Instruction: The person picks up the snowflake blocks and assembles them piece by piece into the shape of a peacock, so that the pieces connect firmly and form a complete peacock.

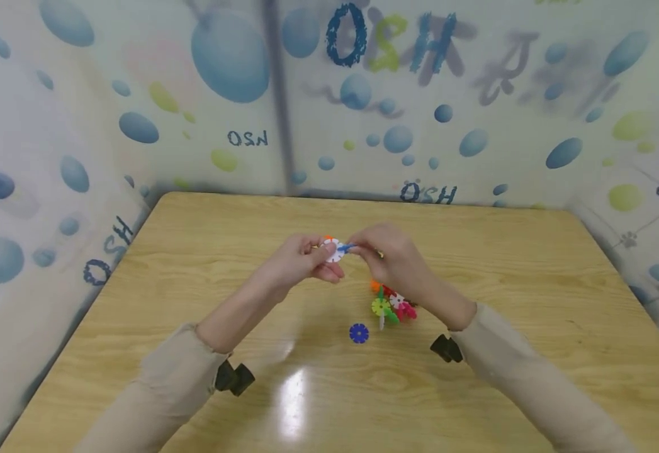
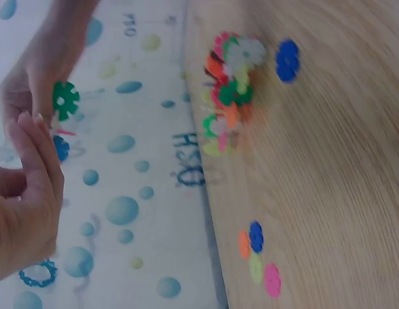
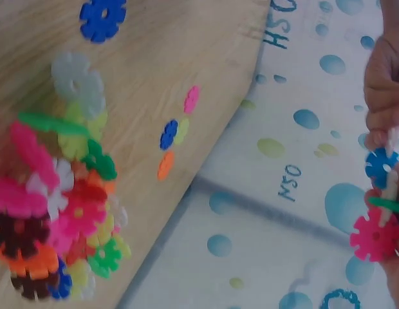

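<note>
Both hands were up over the table (image 1: 510,270), mid-frame in the head view. Left hand (image 1: 306,258): thumb and fingers pinched a white disc (image 1: 333,251), a bit of orange piece (image 1: 328,238) showing at its top. Right hand (image 1: 388,251): fingertips pinched a blue disc (image 1: 347,248), seen edge-on, against the white disc's right side; whether slotted in, could not tell.

More pieces at the hands in the wrist views. Left wrist: green disc (image 2: 66,101) beside the right hand's fingers, upper left of frame; the left hand covered part of the held pieces. Right wrist: pink disc (image 3: 375,238) at the lower right, a green edge (image 3: 389,205) just above it, some of this cut off by the frame.

Around them: heap (image 1: 394,307) of mixed pieces right of centre in the head view, below the right hand, which hid its upper right part. Dark blue disc (image 1: 359,333) flat on the table, lower left of the heap, apart from it. Four loose discs (image 2: 256,268) lay close together at the bottom of the left wrist frame: blue, orange, yellow-green, pink.

Black mounts (image 1: 235,377) hung under both sleeves (image 1: 179,371). Wall (image 1: 318,113) behind, printed with bubbles and lettering.
</note>
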`<state>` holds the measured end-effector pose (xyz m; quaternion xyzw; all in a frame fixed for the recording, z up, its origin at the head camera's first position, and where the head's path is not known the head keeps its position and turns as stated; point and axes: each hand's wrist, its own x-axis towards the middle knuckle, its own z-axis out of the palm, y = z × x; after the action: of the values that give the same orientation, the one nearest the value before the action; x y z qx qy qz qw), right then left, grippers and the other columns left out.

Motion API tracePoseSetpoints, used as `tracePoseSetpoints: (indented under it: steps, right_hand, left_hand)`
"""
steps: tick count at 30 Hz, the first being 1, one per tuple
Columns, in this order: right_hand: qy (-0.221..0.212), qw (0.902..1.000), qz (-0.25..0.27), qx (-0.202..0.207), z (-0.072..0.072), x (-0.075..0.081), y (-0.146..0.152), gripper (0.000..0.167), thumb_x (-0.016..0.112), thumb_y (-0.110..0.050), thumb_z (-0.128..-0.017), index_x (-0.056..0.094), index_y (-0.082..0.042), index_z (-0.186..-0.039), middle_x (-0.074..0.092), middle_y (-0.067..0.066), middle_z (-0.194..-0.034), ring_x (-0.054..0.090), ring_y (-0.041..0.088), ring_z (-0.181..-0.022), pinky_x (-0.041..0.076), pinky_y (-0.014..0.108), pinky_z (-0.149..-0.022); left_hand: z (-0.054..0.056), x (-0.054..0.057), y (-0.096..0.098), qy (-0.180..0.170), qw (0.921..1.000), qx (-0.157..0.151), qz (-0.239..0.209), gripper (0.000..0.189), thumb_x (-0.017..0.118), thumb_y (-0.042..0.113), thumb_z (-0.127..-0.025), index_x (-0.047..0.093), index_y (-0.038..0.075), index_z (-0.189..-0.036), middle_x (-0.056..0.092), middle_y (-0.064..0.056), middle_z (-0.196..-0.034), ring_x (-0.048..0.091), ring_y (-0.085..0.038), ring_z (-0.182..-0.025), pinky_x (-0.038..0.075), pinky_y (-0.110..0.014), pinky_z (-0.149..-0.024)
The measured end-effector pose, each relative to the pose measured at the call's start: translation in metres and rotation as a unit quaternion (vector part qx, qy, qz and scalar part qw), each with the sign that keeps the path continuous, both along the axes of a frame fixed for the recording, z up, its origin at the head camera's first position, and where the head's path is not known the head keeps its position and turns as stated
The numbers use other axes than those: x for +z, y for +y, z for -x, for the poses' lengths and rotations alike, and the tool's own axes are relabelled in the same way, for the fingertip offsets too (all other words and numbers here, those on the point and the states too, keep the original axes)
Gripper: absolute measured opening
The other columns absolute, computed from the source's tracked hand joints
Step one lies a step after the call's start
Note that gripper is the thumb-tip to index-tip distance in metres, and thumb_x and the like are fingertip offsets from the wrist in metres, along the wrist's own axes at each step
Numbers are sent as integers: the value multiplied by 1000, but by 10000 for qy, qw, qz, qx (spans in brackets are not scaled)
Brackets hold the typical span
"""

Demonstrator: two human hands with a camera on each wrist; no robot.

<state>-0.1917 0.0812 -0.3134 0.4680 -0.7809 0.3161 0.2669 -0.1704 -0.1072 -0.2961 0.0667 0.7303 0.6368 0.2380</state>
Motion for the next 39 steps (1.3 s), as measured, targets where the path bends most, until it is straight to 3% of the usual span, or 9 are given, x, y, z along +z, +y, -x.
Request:
tracePoseSetpoints:
  steps: [6, 10, 14, 18, 24, 28, 32, 35, 39]
  right_hand:
    - [-890, 9925, -571, -613, 10, 5, 16, 6, 62, -5, -84, 61, -1, -87, 63, 8, -78, 53, 16, -67, 48, 27, -61]
    - [-1748, 9785, -615, -911, 15, 0, 21, 9, 59, -9, -88, 59, -1, -91, 63, 9, -83, 56, 17, -73, 50, 29, -65]
    - [-2729, 9550, -525, -1036, 20, -6, 18, 13, 57, -15, -90, 59, -2, -94, 65, 10, -87, 59, 19, -77, 53, 32, -71]
    - [-3674, 9190, -395, -1371, 22, -6, 17, 19, 53, -20, -93, 58, -4, -101, 63, 11, -95, 59, 22, -86, 52, 35, -76]
    - [-4467, 8801, -246, -1591, 22, -1, 15, 25, 47, -22, -96, 53, -2, -109, 60, 14, -97, 54, 23, -82, 47, 29, -68]
    - [-4566, 8724, 37, -1744, 19, 0, 12, 28, 45, -25, -96, 48, -2, -112, 58, 13, -99, 51, 22, -82, 44, 26, -67]
    - [-4307, 8829, 526, -1795, 13, -1, 8, 28, 43, -24, -97, 43, -2, -115, 53, 12, -102, 49, 23, -86, 45, 27, -71]
    - [-4146, 8900, 838, -1700, 9, -2, 3, 28, 41, -22, -97, 40, 0, -115, 51, 14, -102, 48, 24, -87, 45, 29, -73]
    - [-4143, 8892, 1033, -1643, 5, -1, -2, 28, 41, -21, -97, 38, 0, -116, 49, 14, -104, 48, 24, -93, 43, 31, -80]
  left_hand:
    - [3, -29, 5, 298, 9865, -1192, 1079, 40, 51, 27, -94, 48, -4, -119, 61, -16, -108, 62, -20, -94, 51, -32, -87]
    - [-6, -64, 25, 1360, 9172, -2258, 2987, 41, 68, 31, -81, 56, 1, -107, 61, -9, -99, 58, -17, -90, 50, -26, -79]
    - [-14, -88, 46, 2276, 8462, -2656, 4020, 33, 75, 30, -73, 59, 5, -89, 56, -4, -85, 50, -13, -78, 46, -23, -71]
    - [-17, -95, 56, 2495, 8190, -2667, 4425, 25, 77, 22, -71, 60, 7, -83, 55, -3, -84, 48, -14, -79, 45, -23, -73]
    - [-15, -99, 51, 1997, 8721, -2355, 3796, 24, 74, 14, -73, 55, 6, -85, 57, -3, -82, 51, -14, -76, 45, -23, -69]
    - [-11, -92, 40, 1418, 9358, -1652, 2774, 15, 65, 14, -83, 57, 3, -89, 61, -7, -82, 55, -14, -72, 49, -23, -66]
    - [-7, -63, 33, 275, 9948, -600, 778, 22, 52, 13, -93, 57, -6, -103, 64, -21, -94, 63, -20, -79, 55, -30, -76]
    - [-6, -43, 33, -379, 9971, -13, -657, 31, 47, 14, -95, 52, -10, -115, 60, -25, -111, 65, -19, -91, 52, -32, -86]
    - [-5, -28, 35, -852, 9793, 543, -1755, 33, 46, 13, -96, 49, -9, -120, 63, -17, -107, 65, -15, -95, 49, -28, -90]
